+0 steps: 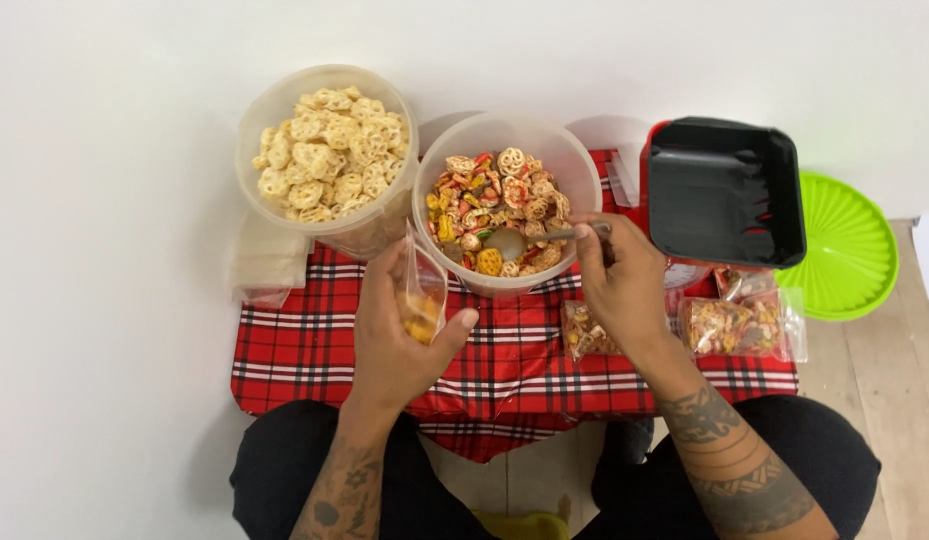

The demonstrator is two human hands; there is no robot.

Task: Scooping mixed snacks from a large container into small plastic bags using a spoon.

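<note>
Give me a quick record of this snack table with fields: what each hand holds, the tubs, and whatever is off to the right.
left hand: holds small clear bag, partly filled
right hand: holds spoon inside the mixed tub
pale snack tub: wheel-shaped crackers
mixed snack tub: red, yellow, orange pieces
filled bags: on red plaid cloth
black tray: empty
green lid: beside the tray
</note>
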